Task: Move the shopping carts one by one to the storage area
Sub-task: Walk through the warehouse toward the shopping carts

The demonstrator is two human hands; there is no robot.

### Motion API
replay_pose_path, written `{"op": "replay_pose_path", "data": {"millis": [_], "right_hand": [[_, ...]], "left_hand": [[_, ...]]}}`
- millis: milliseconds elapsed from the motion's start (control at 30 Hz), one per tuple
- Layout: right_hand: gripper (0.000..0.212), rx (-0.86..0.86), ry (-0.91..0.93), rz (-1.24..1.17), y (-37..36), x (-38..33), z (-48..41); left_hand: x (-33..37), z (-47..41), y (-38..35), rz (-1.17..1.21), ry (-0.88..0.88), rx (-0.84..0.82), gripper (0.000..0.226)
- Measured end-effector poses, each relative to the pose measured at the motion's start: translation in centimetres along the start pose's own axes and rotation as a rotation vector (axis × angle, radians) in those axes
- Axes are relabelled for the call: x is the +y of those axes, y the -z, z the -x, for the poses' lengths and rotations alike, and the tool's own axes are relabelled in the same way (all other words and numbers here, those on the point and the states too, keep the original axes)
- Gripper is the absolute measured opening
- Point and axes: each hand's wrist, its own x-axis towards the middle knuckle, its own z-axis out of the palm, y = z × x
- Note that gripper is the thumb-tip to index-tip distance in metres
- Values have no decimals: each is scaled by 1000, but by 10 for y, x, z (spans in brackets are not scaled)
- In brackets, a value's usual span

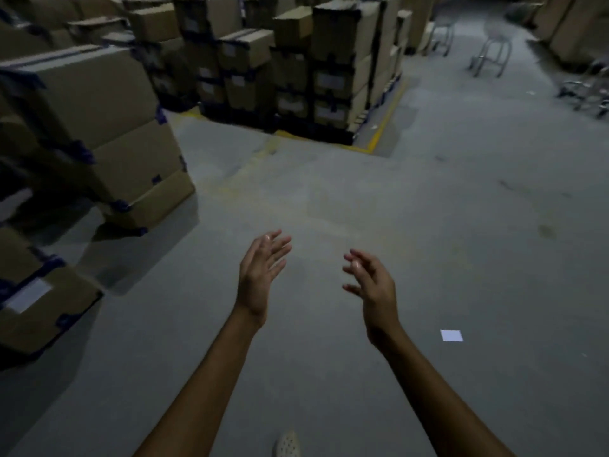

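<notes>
**Both my left hand [262,272] and right hand [372,282] are empty**

Fingers [278,245] are straight on the left and loosely spread on the right, palms facing, well apart. Taped cardboard boxes [92,103] stack at left and ahead, edged by a yellow line [384,123]. Smooth grey concrete floor [329,192] runs between. Blurred metal-frame carts [491,52] stand far up the aisle, upper right. A white paper square [451,335] lies near my right arm.

Two hands [262,275] [374,286], roughly three shopping carts [491,52], one shoe [287,444], one paper [451,335], many boxes [99,103]
</notes>
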Motion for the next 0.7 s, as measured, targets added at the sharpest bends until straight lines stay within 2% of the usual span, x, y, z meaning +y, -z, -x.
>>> {"op": "replay_pose_path", "data": {"millis": [100, 200, 333, 500, 700], "right_hand": [[39, 47, 119, -18, 0, -52, -84], [41, 110, 227, -39, 15, -91, -156], [41, 190, 271, -55, 53, -96, -248], [46, 304, 215, -49, 125, -51, -379], [49, 420, 30, -39, 218, -6, -535]], "left_hand": [[-31, -69, -22, -116, 143, -69, 48], [-68, -130, -45, -243, 263, -172, 53], [-115, -215, -87, -377, 350, -288, 64], [-127, -362, -199, -390, 209, -341, 45], [-31, -520, -388, -293, -107, -474, 40]]}}
